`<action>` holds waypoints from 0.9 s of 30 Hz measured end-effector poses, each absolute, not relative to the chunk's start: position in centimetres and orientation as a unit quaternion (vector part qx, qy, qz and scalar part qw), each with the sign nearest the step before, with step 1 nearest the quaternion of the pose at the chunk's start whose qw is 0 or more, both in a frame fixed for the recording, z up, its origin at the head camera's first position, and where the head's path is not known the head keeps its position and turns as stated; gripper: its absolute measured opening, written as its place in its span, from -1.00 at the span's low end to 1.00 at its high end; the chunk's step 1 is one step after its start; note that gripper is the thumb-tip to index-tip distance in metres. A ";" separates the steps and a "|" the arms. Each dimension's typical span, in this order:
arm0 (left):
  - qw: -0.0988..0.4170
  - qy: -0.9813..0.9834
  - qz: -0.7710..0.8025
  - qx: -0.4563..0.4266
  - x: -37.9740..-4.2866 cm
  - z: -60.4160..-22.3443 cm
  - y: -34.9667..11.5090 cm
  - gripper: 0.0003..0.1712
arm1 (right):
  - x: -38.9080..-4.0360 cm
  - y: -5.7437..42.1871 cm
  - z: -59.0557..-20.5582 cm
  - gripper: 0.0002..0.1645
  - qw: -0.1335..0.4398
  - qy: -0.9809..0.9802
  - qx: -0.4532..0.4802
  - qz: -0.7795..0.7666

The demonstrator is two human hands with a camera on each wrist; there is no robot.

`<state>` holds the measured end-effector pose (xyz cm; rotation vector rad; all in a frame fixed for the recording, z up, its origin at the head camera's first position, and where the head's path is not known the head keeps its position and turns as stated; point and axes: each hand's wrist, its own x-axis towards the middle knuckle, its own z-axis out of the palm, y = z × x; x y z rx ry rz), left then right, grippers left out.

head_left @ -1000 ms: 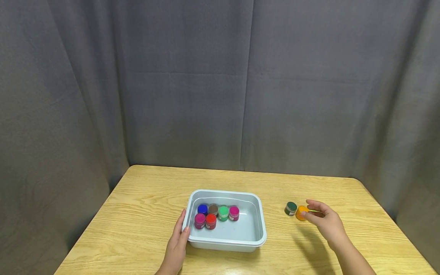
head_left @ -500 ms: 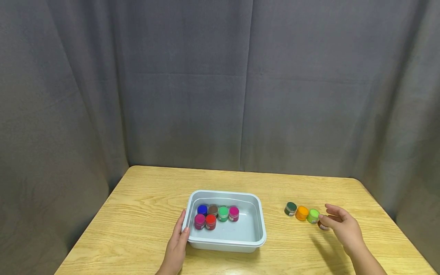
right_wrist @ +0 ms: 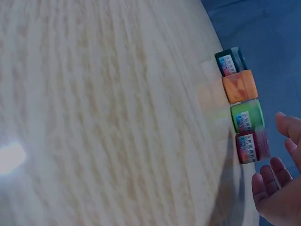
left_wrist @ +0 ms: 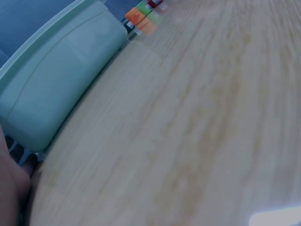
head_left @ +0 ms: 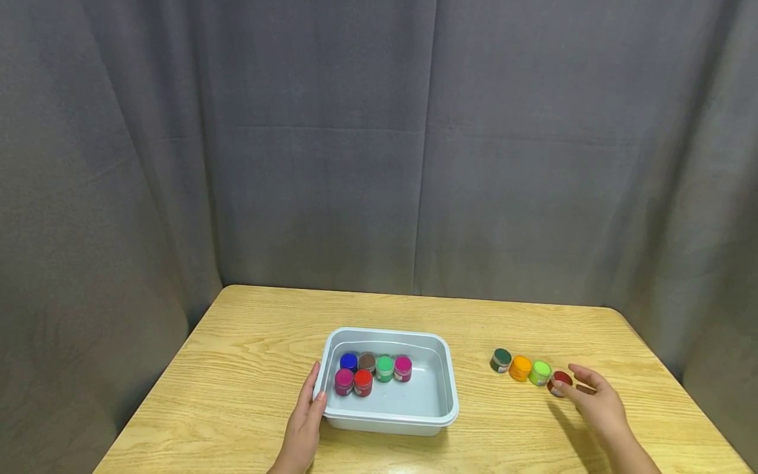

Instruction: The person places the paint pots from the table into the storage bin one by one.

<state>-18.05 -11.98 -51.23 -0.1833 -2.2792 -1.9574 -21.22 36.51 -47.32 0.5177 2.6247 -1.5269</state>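
My left hand (head_left: 303, 421) holds the left front corner of a pale grey-blue plastic tub (head_left: 391, 416), its thumb at the rim. In the left wrist view, fingers show low by the tub's bottom corner. Several small lidded paint jars stand inside, among them a blue jar (head_left: 349, 361) and a red jar (head_left: 363, 382). To the right, a dark green jar (head_left: 501, 359), an orange jar (head_left: 520, 368), a lime green jar (head_left: 540, 372) and a dark red jar (head_left: 559, 383) form a slanted row. Loosely bent, my right hand (head_left: 598, 403) is beside the dark red jar.
The wooden table (head_left: 237, 368) has rounded far corners. Grey curtains (head_left: 320, 164) hang behind it and at both sides. In the tub, the jars sit toward the left and back, with bare floor at the right.
My right hand has moved right along the row, from the orange jar to the dark red one, and has let go of it. The lime green and dark red jars came into view. The left hand stayed.
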 end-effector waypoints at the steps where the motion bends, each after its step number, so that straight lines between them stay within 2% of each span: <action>1: 0.065 -0.756 -0.648 -0.061 -18.1 -51.2 -12.0 -0.36 | -21.3 36.6 -47.6 0.02 0.030 0.849 0.169 -0.501; 27: 0.065 -0.764 -0.639 -0.061 -18.0 -51.2 -12.1 -0.37 | -22.2 36.5 -49.0 -0.03 0.017 0.851 0.175 -0.495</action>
